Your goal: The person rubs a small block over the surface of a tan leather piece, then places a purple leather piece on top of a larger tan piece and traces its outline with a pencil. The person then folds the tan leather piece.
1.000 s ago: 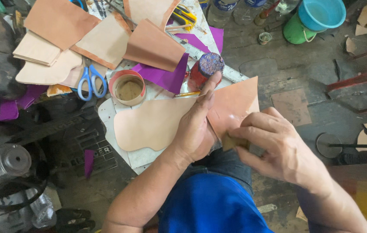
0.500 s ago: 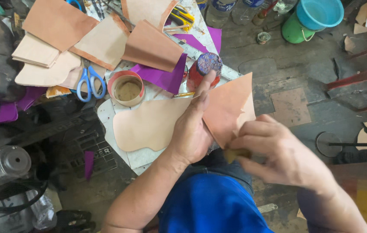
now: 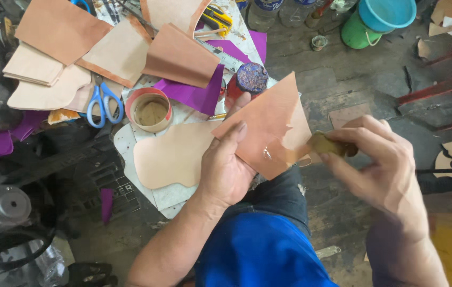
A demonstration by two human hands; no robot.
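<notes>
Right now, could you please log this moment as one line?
left hand: holds leather piece | right hand: pinches dauber at its edge

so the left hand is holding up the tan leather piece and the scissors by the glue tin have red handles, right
Not quite: the scissors have blue handles, not red, as the head view shows. The rest holds: the left hand holds up the tan leather piece, and the scissors lie beside the round glue tin.

Blue scissors [image 3: 103,104], glue tin [image 3: 151,110], blue bucket [image 3: 386,13], purple sheet [image 3: 191,94].
</notes>
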